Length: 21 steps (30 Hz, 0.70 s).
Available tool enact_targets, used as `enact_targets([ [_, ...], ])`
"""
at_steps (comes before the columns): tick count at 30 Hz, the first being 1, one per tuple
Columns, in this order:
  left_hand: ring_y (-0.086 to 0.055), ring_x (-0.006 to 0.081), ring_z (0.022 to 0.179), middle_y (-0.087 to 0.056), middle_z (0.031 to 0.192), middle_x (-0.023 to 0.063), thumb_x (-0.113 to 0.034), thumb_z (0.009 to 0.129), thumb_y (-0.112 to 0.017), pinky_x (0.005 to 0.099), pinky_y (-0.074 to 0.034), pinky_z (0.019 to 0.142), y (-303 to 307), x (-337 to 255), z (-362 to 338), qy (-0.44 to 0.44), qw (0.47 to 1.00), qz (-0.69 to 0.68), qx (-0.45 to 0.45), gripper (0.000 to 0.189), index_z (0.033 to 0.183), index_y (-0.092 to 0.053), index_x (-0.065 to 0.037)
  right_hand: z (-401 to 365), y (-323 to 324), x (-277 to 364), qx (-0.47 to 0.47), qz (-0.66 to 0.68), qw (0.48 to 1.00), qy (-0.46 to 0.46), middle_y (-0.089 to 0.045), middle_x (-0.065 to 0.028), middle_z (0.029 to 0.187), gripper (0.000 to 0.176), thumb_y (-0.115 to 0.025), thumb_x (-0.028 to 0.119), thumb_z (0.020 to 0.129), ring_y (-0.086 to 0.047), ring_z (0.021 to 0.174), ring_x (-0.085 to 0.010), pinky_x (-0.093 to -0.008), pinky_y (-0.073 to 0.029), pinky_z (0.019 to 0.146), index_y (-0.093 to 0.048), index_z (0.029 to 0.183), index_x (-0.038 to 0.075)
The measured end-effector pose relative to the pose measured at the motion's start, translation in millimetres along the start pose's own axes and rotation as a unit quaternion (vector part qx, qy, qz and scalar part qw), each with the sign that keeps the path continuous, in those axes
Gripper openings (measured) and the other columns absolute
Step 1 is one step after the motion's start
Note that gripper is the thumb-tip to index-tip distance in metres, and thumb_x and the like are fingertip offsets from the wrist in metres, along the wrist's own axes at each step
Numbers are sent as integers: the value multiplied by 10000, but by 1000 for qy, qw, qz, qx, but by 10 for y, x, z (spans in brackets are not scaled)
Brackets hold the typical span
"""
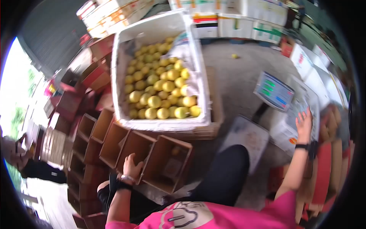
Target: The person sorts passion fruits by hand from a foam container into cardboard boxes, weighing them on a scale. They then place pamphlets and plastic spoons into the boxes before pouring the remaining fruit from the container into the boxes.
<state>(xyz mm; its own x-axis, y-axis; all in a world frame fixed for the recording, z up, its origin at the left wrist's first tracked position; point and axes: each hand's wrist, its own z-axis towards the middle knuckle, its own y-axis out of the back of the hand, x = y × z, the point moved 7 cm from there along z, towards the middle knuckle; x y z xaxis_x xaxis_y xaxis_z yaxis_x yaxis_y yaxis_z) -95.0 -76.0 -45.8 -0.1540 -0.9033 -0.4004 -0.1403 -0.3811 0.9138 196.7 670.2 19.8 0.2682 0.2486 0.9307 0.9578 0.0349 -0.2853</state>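
My left hand (131, 168) is at the near edge of an open cardboard box (140, 143), thumb apart from the fingers and nothing visible in it. Just right of it is another open cardboard box (158, 179), with a round fruit (175, 151) inside. My right hand (304, 124) reaches out with spread fingers over a white foam box (280, 131) topped with clear plastic bags (301, 105). Ahead of me, a large white foam crate (160, 124) holds many yellow round fruits (154, 101) on a pale liner.
A digital scale display (273, 91) stands near my right hand, its platform (246, 137) low beside my knee. Cardboard boxes (82, 152) crowd the left, where another person (42, 170) is. Flattened cartons (324, 171) stand at right. One fruit (235, 56) lies on the floor.
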Motion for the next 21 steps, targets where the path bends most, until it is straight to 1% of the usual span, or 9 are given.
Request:
enact_targets([
  [2,-459,366,1175,-477,1260,216,-356,693,-735,410,-393,983,43,433,184,50,997,57,-4,741,1284,-442,-19,-762,-860,-363,278,-14,960,-17,-563,-92,1179,480,-598,307,865,-558,1035,-188,-299,-437,775,-462,1270,88],
  [4,-423,384,1206,-432,1296,242,-430,650,-769,423,-379,1000,99,680,395,78,982,169,-40,886,1332,-381,-21,-2118,-1697,-707,423,-132,896,29,-639,-93,899,296,-577,232,883,-635,772,-171,-250,-484,608,-549,1099,30],
  [8,-442,368,1183,-443,1256,250,-457,600,-803,441,-424,948,20,705,581,132,969,197,72,1004,1382,-320,-53,-3856,-2090,-2495,629,-323,698,-110,-649,-47,816,349,-682,292,832,-596,695,-101,-240,-480,580,-597,1028,16],
  [9,-459,374,1150,-467,1211,240,-431,579,-820,443,-450,906,-3,773,625,117,972,201,44,982,1351,-344,-54,-4237,-2051,-2907,673,-420,590,-151,-639,-96,933,501,-642,395,854,-630,800,-162,-290,-519,658,-538,1133,-8],
  [10,-459,374,1150,-467,1211,240,-431,579,-820,443,-450,906,8,878,650,113,973,196,43,982,1351,-344,-54,-4624,-2011,-2975,638,-412,597,-260,-621,-120,982,692,-655,508,809,-617,889,-196,-319,-516,711,-495,1192,-45],
  [14,-535,397,1063,-540,1141,227,-382,560,-819,450,-464,872,-2,1552,875,99,985,138,15,794,1180,-469,-32,-5457,-1833,-3765,531,-437,672,-275,-617,-155,976,837,-671,588,734,-619,882,-246,-366,-514,746,-466,1204,-74],
  [16,-621,343,960,-641,1003,209,-314,650,-685,414,-505,831,-556,2211,1047,78,973,-15,215,408,964,-666,-55,-5699,-2000,-3457,583,-498,606,-213,-631,-168,906,795,-694,529,716,-630,793,-272,-368,-520,722,-456,1173,-77],
  [18,-632,326,933,-663,951,183,-262,675,-636,420,-513,815,-569,1933,1029,-6,981,66,181,348,966,-683,-76,-5703,-1880,-4400,557,-440,704,-17,-631,-221,830,694,-686,408,716,-644,743,-336,-401,-525,697,-445,1134,-91],
  [21,-622,350,943,-663,924,189,-364,720,-600,424,-505,802,-588,1515,872,-45,979,65,190,371,934,-678,-71,-5564,-1915,-4192,445,-534,718,19,-612,-322,840,586,-637,270,736,-636,796,-421,-460,-516,707,-441,1124,-122],
])
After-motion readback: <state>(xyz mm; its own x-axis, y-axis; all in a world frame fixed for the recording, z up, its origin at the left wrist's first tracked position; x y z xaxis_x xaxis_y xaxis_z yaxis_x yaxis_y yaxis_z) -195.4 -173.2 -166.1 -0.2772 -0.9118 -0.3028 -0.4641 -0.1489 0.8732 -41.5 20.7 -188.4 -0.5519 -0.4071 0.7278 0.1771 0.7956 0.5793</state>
